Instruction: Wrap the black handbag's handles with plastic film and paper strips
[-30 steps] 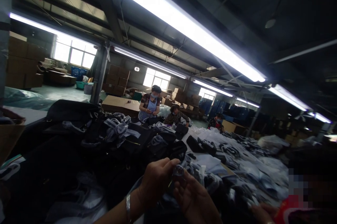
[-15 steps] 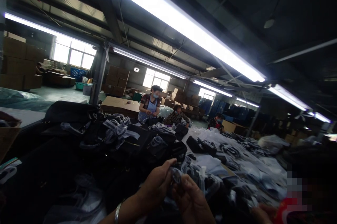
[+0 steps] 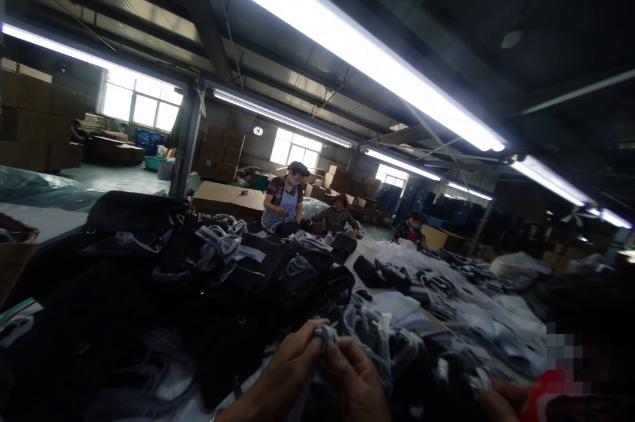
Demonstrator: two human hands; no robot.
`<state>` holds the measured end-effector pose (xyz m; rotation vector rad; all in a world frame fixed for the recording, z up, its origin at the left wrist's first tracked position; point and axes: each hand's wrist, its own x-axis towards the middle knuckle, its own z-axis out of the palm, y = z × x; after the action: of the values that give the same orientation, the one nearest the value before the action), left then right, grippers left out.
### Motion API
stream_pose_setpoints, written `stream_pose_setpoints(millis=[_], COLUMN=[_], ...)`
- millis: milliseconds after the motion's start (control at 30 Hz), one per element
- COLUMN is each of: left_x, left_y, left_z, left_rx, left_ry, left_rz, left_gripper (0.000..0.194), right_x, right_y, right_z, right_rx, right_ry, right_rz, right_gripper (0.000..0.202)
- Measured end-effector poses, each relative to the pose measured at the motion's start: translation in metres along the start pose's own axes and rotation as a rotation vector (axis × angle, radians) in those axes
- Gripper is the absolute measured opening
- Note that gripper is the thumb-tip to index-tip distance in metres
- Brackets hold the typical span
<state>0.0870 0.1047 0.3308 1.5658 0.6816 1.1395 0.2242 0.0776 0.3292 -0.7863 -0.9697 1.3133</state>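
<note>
At the lower middle of the head view, my left hand (image 3: 288, 366) and my right hand (image 3: 354, 372) are close together. Both are closed on a small strap loop wrapped in clear plastic (image 3: 326, 336), pinched between thumbs and fingers. Part of this strap is hidden behind my fingers. Just beyond lie plastic-wrapped straps (image 3: 367, 323) in a tangle. To the left, black bags (image 3: 262, 270) are heaped up, some with plastic-wrapped straps (image 3: 223, 243) on top.
A co-worker's hand (image 3: 499, 399) and red sleeve are close by at the lower right. Several people work across the table, one in a blue apron (image 3: 286, 204). Clear plastic bags (image 3: 476, 316) cover the right side. A cardboard box (image 3: 14, 263) stands at the left edge.
My hands have sunk slightly, and the left wrist's bracelet is now mostly below the frame. The strap's loop has turned between my fingers. The co-worker in the apron has shifted a little.
</note>
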Motion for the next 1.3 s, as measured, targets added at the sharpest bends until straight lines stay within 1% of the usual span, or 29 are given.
stream_pose_setpoints(millis=[133,267,367,467,600,733,833,900,967,1067,1133,1167,1233,1300], left_x=[0.0,0.001,0.001,0.0,0.0,0.0,0.0,-0.001,-0.005,-0.013,-0.018,-0.02,-0.023,-0.024], left_y=[0.002,-0.009,-0.017,-0.022,-0.024,-0.025,-0.028,-0.03,-0.033,-0.037,-0.043,-0.048,-0.057,-0.066], left_z=[0.004,0.003,0.0,-0.004,-0.009,-0.013,-0.015,-0.015,-0.017,-0.021,-0.023,-0.023,-0.023,-0.019], left_rx=[-0.002,-0.039,-0.109,-0.16,-0.177,-0.305,-0.429,-0.427,-0.297,0.038,0.212,0.275,0.37,0.415], left_ry=[0.052,0.088,0.097,0.091,0.086,0.052,0.02,0.016,0.035,0.062,0.023,-0.004,-0.047,-0.07], left_rz=[0.009,-0.024,-0.041,-0.043,-0.052,-0.128,-0.2,-0.204,-0.15,0.02,0.145,0.2,0.295,0.351], left_gripper=[0.035,0.037,0.036,0.034,0.032,0.033,0.034,0.035,0.035,0.038,0.044,0.048,0.058,0.067], right_x=[0.0,0.002,0.005,0.007,0.006,0.002,-0.003,-0.006,-0.009,-0.015,-0.018,-0.019,-0.022,-0.025], right_y=[0.009,0.016,0.022,0.029,0.036,0.041,0.048,0.053,0.055,0.052,0.047,0.043,0.036,0.03], right_z=[0.002,0.005,0.007,0.01,0.012,0.013,0.012,0.012,0.01,0.006,0.003,0.003,0.003,0.006], right_rx=[-0.119,-0.28,-0.379,-0.45,-0.538,-0.631,-0.704,-0.737,-0.756,-0.655,-0.579,-0.582,-0.671,-0.787], right_ry=[0.055,0.103,0.126,0.156,0.232,0.263,0.327,0.336,0.309,0.234,0.218,0.226,0.249,0.25], right_rz=[-0.074,-0.164,-0.193,-0.245,-0.336,-0.344,-0.403,-0.423,-0.415,-0.31,-0.237,-0.215,-0.198,-0.194], right_gripper=[0.034,0.034,0.033,0.031,0.028,0.026,0.021,0.021,0.022,0.029,0.035,0.037,0.037,0.035])
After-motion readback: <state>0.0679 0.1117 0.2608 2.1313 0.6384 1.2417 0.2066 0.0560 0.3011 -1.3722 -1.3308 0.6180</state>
